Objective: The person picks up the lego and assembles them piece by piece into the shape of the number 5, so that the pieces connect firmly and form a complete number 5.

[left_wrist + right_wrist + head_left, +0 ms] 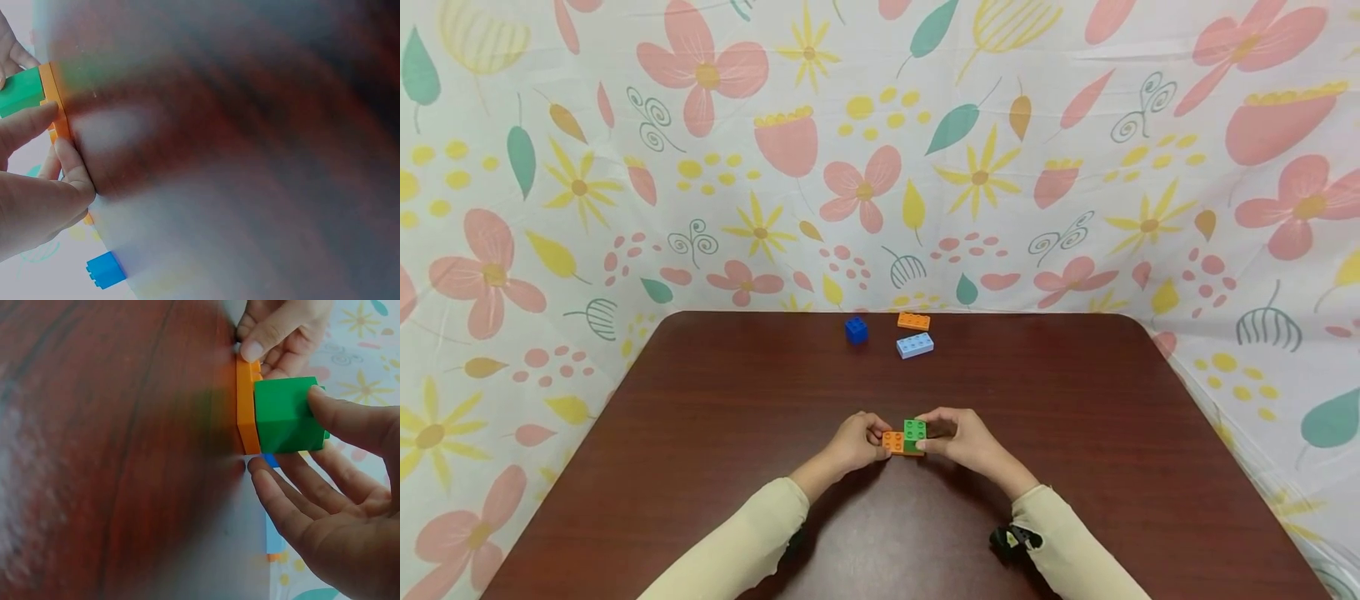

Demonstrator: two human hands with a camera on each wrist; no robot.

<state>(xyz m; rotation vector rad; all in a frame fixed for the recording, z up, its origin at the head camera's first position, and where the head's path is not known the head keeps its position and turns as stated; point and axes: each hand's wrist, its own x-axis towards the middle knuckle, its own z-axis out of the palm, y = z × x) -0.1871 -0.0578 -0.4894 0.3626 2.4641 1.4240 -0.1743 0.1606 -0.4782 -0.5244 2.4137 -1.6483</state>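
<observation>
Here, hands [859,443] [964,439] grip an orange brick [892,442] and green brick [915,430]; 3 more bricks [856,331] [913,321] [915,346] lie beyond.

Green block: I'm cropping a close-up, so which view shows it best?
The right wrist view: the green block is largest there, mostly uncovered. The head view shows its studded top, but small; the left wrist view cuts it off.
</observation>
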